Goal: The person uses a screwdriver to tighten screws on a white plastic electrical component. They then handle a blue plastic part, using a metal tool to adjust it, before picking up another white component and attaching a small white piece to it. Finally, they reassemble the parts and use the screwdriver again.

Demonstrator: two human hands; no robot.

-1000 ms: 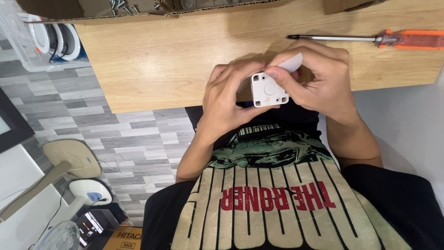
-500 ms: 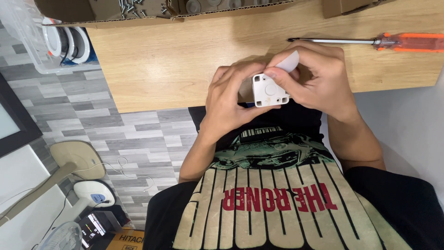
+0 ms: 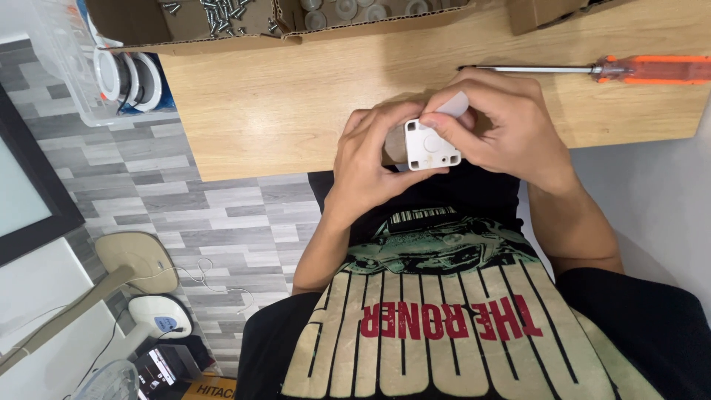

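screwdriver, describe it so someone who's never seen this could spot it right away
Start at the wooden table and follow its far right side, beyond both hands. The screwdriver lies flat there, apart from the hands. It is the only long thin tool, with a metal shaft and an orange handle.

From my seat, most of the small white square part (image 3: pixel 432 146) is covered: the left hand (image 3: pixel 370 167) wraps its near side and the right hand (image 3: pixel 503 130) hides its far edge, so I can't tell its depth. A pale piece (image 3: pixel 454 104) just above the part pokes out between the right hand's fingers (image 3: pixel 444 130); its shape is hidden. Beyond the part, the cardboard box (image 3: pixel 222 41) is cut by the top edge, its screws (image 3: pixel 218 15) too small to sort. The screwdriver's orange handle (image 3: pixel 652 69) runs off the right edge.
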